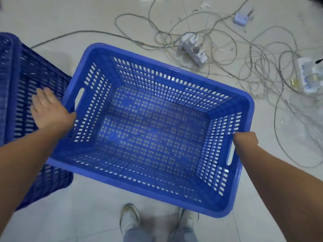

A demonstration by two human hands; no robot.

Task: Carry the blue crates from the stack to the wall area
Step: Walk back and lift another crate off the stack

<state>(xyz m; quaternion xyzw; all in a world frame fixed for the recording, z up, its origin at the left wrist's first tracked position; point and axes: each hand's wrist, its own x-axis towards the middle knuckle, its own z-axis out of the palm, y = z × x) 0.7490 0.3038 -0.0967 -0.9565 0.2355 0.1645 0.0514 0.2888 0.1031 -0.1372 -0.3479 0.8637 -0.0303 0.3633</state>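
Note:
An empty blue crate (148,130) with slotted walls fills the middle of the view, held above the tiled floor and tilted. My right hand (245,139) is closed over its right rim beside the handle slot. My left hand (49,110) lies with fingers spread just outside the crate's left rim, the thumb touching the rim. A darker blue crate stack (26,84) stands at the left, directly behind my left hand.
A tangle of grey cables (227,55) with white power strips (192,49) and a small white box (242,18) covers the floor at upper right. My two feet (157,222) stand on bare tile below the crate.

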